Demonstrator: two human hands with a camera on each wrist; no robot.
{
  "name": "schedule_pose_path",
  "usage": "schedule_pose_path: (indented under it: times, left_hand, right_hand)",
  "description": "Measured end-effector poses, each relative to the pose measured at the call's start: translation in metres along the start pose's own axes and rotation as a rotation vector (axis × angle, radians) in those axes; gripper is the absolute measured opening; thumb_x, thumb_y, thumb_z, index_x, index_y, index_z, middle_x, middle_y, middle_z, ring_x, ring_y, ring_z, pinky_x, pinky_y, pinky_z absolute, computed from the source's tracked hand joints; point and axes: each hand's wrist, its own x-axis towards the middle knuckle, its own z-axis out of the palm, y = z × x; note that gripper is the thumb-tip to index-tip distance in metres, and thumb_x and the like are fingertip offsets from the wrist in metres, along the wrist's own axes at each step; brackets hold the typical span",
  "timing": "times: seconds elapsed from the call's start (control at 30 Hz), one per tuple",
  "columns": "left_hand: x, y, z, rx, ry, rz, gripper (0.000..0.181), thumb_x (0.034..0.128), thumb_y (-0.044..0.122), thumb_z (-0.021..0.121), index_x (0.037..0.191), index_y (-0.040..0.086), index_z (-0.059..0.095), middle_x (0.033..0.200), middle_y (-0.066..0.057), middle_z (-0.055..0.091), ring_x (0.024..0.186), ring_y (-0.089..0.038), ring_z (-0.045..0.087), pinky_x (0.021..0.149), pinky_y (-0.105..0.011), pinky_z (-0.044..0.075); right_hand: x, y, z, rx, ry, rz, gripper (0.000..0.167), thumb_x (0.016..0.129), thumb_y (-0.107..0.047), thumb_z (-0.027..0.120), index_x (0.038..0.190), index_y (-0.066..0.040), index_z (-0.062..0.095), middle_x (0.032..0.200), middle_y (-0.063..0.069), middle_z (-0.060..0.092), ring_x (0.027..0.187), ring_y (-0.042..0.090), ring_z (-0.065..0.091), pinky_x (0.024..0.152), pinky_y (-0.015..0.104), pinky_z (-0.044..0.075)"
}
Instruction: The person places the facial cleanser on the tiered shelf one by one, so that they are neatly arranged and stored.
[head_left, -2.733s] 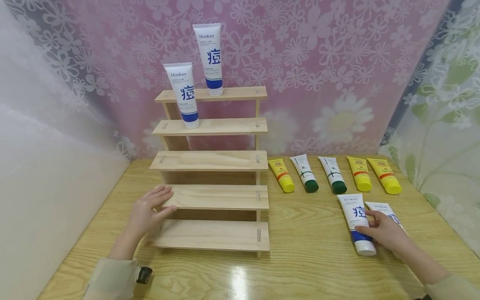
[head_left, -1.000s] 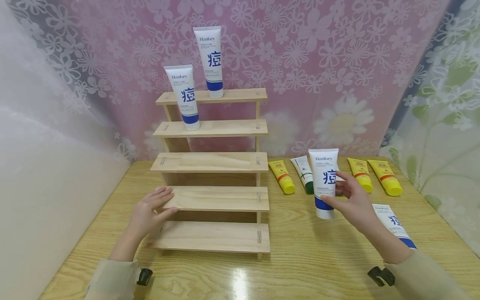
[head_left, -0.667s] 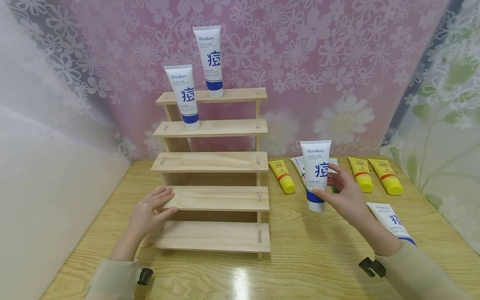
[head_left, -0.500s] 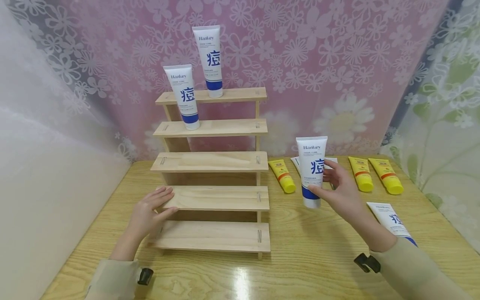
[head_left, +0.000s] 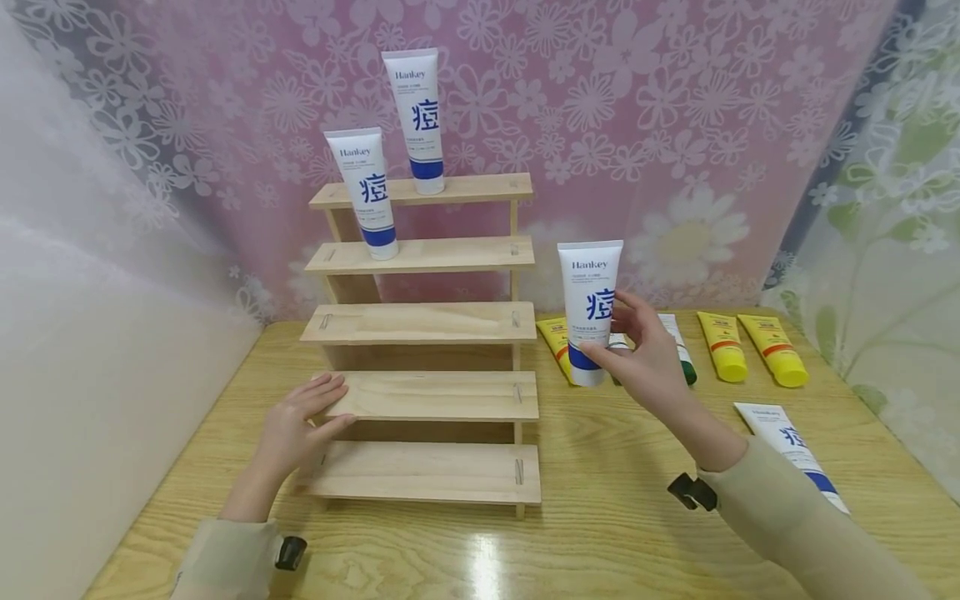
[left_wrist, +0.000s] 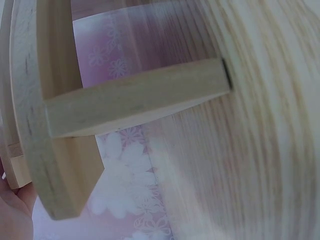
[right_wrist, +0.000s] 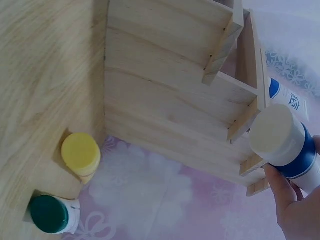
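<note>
My right hand holds a white squeeze tube upright, cap down, in the air to the right of the tiered wooden shelf. The tube has a blue band, a white cap and "Hankey" lettering; in the right wrist view its cap faces the camera. My left hand grips the left end of the shelf's second board from the bottom, fingers on top and thumb at the front edge. Matching white tubes stand on the top tier and on the tier below.
Another Hankey tube lies on the table at right. Behind lie yellow tubes and white tubes with green caps, one partly hidden by my right hand. A pink floral curtain hangs behind the shelf.
My right hand has picked the Hankey tube up from the table, brought it upright, and moved it left and upward toward the shelf. My left hand has stayed in place.
</note>
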Motion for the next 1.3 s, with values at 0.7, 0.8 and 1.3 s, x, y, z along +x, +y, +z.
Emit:
schedule_pose_path:
  times: [0.7, 0.8, 1.3]
  left_hand:
    - [-0.001, -0.002, 0.002, -0.011, 0.023, 0.018, 0.046, 0.0584, 0.015, 0.079, 0.099, -0.002, 0.066, 0.108, -0.012, 0.061, 0.103, -0.032, 0.054, 0.086, -0.045, 0.042]
    - [-0.001, -0.002, 0.002, -0.010, 0.024, 0.021, 0.046, 0.0584, 0.015, 0.079, 0.099, -0.002, 0.067, 0.108, -0.012, 0.061, 0.103, -0.032, 0.054, 0.086, -0.045, 0.042]
    - [-0.001, -0.001, 0.001, -0.001, 0.012, 0.014, 0.044, 0.0633, 0.022, 0.077, 0.099, -0.001, 0.067, 0.108, -0.012, 0.061, 0.104, -0.031, 0.054, 0.088, -0.043, 0.042]
  right_hand:
    - [0.047, -0.027, 0.020, 0.075, 0.105, -0.110, 0.066, 0.074, -0.002, 0.069, 0.131, -0.008, 0.035, 0.117, 0.010, 0.053, 0.094, 0.019, 0.050, 0.081, 0.030, 0.047]
    - [0.054, -0.031, 0.023, 0.084, 0.123, -0.103, 0.066, 0.075, -0.003, 0.069, 0.131, -0.009, 0.036, 0.117, 0.010, 0.053, 0.093, 0.020, 0.052, 0.077, 0.029, 0.050]
    - [0.092, -0.052, 0.041, 0.139, 0.139, -0.097, 0.066, 0.076, -0.010, 0.070, 0.131, -0.015, 0.035, 0.116, 0.003, 0.053, 0.094, 0.015, 0.053, 0.078, 0.030, 0.051]
